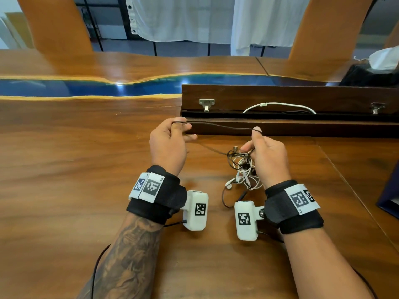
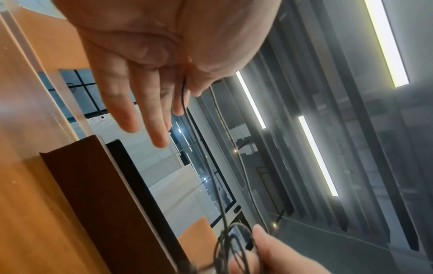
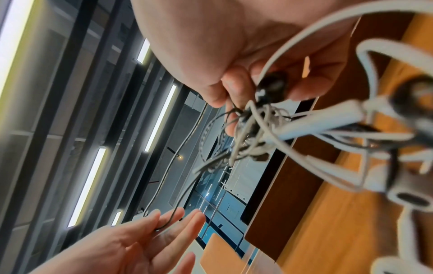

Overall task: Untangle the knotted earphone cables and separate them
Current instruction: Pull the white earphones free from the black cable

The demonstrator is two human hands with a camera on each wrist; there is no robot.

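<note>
While both hands hover above the glossy wooden desk (image 1: 64, 169), a thin black cable (image 1: 220, 126) runs nearly level between them, its long axis going side to side, parallel to the front edge of the dark wooden box (image 1: 280, 93).

Left hand (image 1: 169, 145): it pinches the end of that black strand between thumb and forefinger, just in front of the box's left corner. From the left wrist view the other fingers (image 2: 131, 111) are stretched out straight and spread a bit, with the cord dropping past them.

Right hand (image 1: 267, 156): the fingers are curled round the knotted bundle (image 1: 243, 167), and the black strand loops over its raised forefinger just in front of the box. The bundle is a messy clump of skinny black wire and thicker, smooth white wire, hanging from the hand down to the desk, nearer the person than the box. In the right wrist view you can see a rounded dark earbud (image 3: 271, 89) tucked against the fingers, and a white stick-shaped inline piece (image 3: 323, 120) poking out of the knot. A white earbud (image 1: 230, 183) sticks out of the clump's lower left side, and one black loop trails below it on the desk.

Inside the box, which is hinged open with small metal latches, a white cord (image 1: 278, 104) arcs over the dark slot.
</note>
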